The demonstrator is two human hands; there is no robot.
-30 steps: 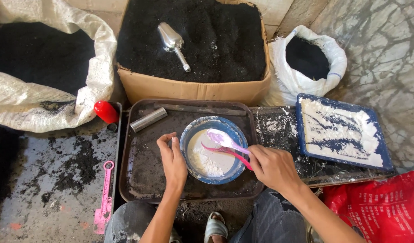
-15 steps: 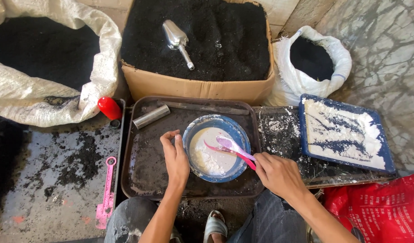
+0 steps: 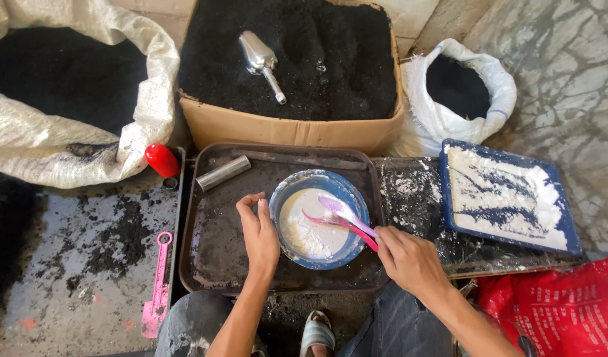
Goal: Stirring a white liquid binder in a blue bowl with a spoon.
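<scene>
On a dark tray [image 3: 214,264], the left hand [image 3: 259,235] cups the blue bowl [image 3: 284,198]; right hand [image 3: 409,261] grips two spoons [image 3: 343,215].

Upper centre of frame: an open cardboard box [image 3: 290,129] filled with black granular material, a metal scoop [image 3: 261,63] lying on top. Upper left: a large white woven sack [image 3: 72,142], open, dark contents. Upper right: a smaller white bag [image 3: 443,119], also dark inside. Right: a blue rectangular tray [image 3: 509,198] spread with white powder. Left of centre: a red cap [image 3: 162,160]. Lower left: a pink plastic tool [image 3: 158,291] on the soiled floor. Lower right corner: a red bag [image 3: 555,311].
</scene>
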